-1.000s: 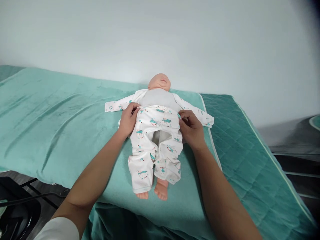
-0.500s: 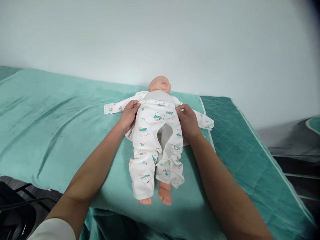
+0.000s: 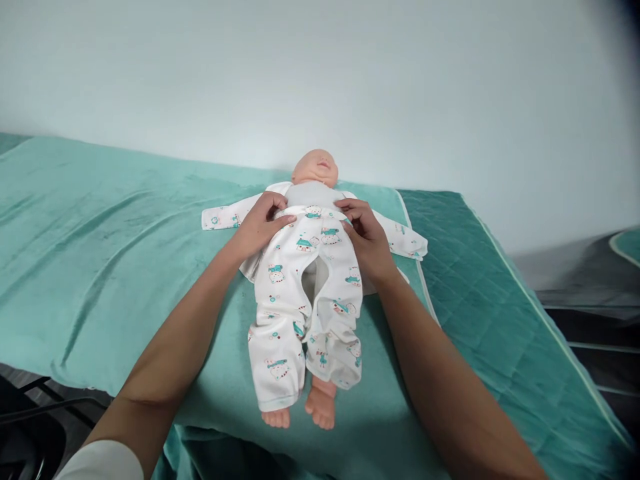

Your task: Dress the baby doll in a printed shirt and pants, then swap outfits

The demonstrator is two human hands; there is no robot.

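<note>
A baby doll [image 3: 315,168] lies on its back, head toward the wall and feet toward me. White printed baby pants [image 3: 280,257] cover its legs, with an opening at the crotch; both bare feet stick out of the leg ends. My left hand [image 3: 263,223] is at the waistband on the left, thumb on top of the cloth and fingers curled near the grey torso. On the other side my right hand [image 3: 365,237] pinches the waistband between thumb and fingers. A matching white baby top [image 3: 407,241] lies spread under the doll, sleeves stretched out sideways.
Under the doll is a light green blanket [image 3: 125,267], wrinkled at the left. A darker quilted green cover [image 3: 480,287] shows on the right. Behind stands a pale wall [image 3: 320,80]. A dark object [image 3: 30,427] stands at the lower left.
Both hands have shifted inward along the waistband, the left thumb now lying over the pants. The doll and pants appear slightly lower and further left in view.
</note>
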